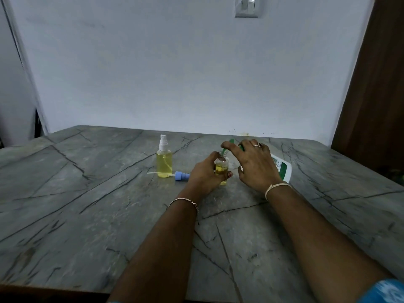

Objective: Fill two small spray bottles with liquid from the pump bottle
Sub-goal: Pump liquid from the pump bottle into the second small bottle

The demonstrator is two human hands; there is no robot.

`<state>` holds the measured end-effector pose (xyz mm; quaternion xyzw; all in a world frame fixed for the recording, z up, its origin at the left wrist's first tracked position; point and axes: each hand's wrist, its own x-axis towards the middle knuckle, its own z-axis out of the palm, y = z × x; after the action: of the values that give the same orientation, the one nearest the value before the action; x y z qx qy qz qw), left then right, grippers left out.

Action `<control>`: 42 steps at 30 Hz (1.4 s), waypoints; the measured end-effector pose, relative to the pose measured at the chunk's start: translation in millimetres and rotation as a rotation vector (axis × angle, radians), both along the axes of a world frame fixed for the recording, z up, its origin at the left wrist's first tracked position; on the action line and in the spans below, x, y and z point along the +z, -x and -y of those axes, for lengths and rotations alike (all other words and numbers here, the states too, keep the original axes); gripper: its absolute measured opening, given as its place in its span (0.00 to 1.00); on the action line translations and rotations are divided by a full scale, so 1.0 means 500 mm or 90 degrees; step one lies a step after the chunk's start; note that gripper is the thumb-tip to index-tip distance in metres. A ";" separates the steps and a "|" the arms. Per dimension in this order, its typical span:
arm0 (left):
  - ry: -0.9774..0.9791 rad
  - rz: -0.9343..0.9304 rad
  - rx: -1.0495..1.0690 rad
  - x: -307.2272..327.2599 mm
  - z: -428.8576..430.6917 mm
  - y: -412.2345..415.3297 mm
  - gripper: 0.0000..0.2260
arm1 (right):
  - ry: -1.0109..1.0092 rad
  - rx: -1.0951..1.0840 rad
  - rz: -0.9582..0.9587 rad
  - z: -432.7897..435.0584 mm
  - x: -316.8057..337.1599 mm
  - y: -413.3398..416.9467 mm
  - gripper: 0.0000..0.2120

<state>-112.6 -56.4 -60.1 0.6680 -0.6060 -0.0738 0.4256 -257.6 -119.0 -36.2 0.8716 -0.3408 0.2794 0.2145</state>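
Observation:
A small clear spray bottle (164,162) with a white sprayer stands upright on the table, nearly full of yellow liquid. My left hand (204,174) grips a second small bottle (221,166), uncapped and partly filled with yellow liquid. Its blue spray cap (181,176) with a white tube lies on the table beside the first bottle. My right hand (254,164) rests over the white and green pump bottle (282,168), which is tilted, and presses its green pump nozzle (227,146) above the open bottle's mouth. The pump bottle's body is mostly hidden behind my hand.
The grey marbled table (109,215) runs back to a pale wall (175,73). A brown wooden panel (376,95) stands at the right, and a light switch (247,6) is on the wall above.

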 end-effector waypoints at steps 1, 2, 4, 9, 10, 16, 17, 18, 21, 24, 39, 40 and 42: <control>-0.001 -0.001 0.002 0.000 0.000 0.000 0.26 | 0.001 0.003 -0.003 0.000 0.000 0.003 0.37; -0.002 -0.002 0.003 0.001 0.001 0.000 0.26 | 0.003 0.005 -0.005 -0.001 0.000 0.006 0.37; -0.002 -0.001 0.002 0.000 0.002 0.000 0.26 | 0.003 0.006 -0.007 -0.002 0.001 0.007 0.38; -0.008 0.001 0.002 0.000 0.003 -0.001 0.27 | -0.014 0.011 0.018 -0.004 0.005 -0.004 0.34; -0.008 0.000 0.000 0.000 0.003 -0.001 0.27 | -0.018 0.010 0.023 -0.004 0.006 -0.008 0.34; 0.001 0.005 0.001 0.000 0.001 0.000 0.24 | -0.023 0.003 0.023 -0.007 0.007 -0.013 0.33; 0.002 0.001 0.000 0.000 0.001 0.000 0.24 | -0.021 0.002 0.020 -0.006 0.007 -0.011 0.34; 0.001 -0.002 -0.002 0.001 0.001 0.001 0.24 | -0.021 0.002 0.015 -0.006 0.006 -0.009 0.35; -0.009 0.000 -0.003 0.001 0.001 0.001 0.26 | -0.023 0.010 0.000 -0.003 0.002 0.001 0.38; -0.013 0.002 -0.002 0.001 0.002 0.002 0.26 | -0.027 0.013 0.001 -0.002 0.003 0.005 0.38; 0.002 0.010 0.003 -0.001 0.003 0.000 0.25 | -0.031 0.052 -0.002 0.005 0.009 0.011 0.38; 0.007 0.011 0.003 -0.001 0.003 0.000 0.25 | -0.042 0.067 -0.002 0.003 0.012 0.015 0.38; 0.020 0.003 0.000 -0.001 0.002 -0.002 0.24 | -0.063 0.086 -0.003 -0.001 0.019 0.019 0.41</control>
<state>-111.8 -57.6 -60.8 0.6615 -0.6080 -0.0625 0.4346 -267.2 -118.4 -26.7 0.9028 -0.2940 0.2743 0.1523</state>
